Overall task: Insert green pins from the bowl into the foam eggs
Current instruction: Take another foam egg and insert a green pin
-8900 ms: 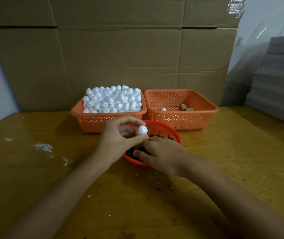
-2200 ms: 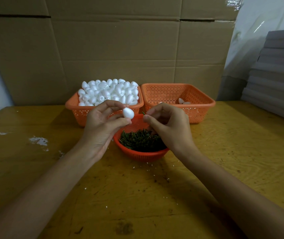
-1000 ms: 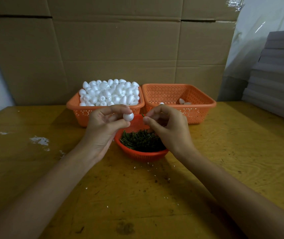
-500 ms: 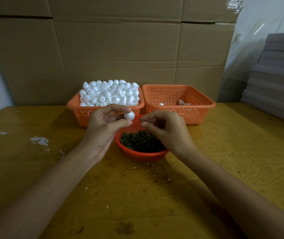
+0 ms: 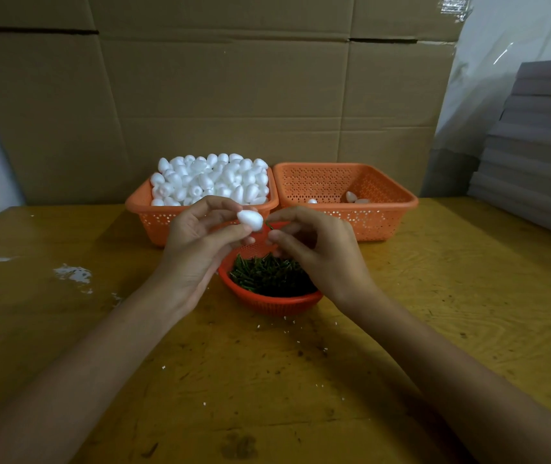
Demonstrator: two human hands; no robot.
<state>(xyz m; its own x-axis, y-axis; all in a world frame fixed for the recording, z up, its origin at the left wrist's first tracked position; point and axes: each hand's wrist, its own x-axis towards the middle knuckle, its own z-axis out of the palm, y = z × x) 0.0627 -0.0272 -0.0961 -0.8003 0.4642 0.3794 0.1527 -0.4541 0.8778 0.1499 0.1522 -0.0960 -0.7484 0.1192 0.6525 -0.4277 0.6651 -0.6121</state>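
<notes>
Foam egg [image 5: 250, 219] L hand [image 5: 200, 242], pin [image 5: 269, 225] R hand [image 5: 317, 249]

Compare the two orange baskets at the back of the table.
The left basket is heaped above its rim with white foam eggs; the right basket holds only a few eggs on its floor. The left basket's inner walls are hidden by the heap; the right basket's inner walls show. Both are orange, perforated, rectangular, and stand side by side.

- Single head view, wide-angle, facing forward and down; red bowl [image 5: 277, 301] at centre frame.
- Close in: wooden table [image 5: 468, 296] runs off lower edge; cardboard sheets [image 5: 233, 95] fill top.
</notes>
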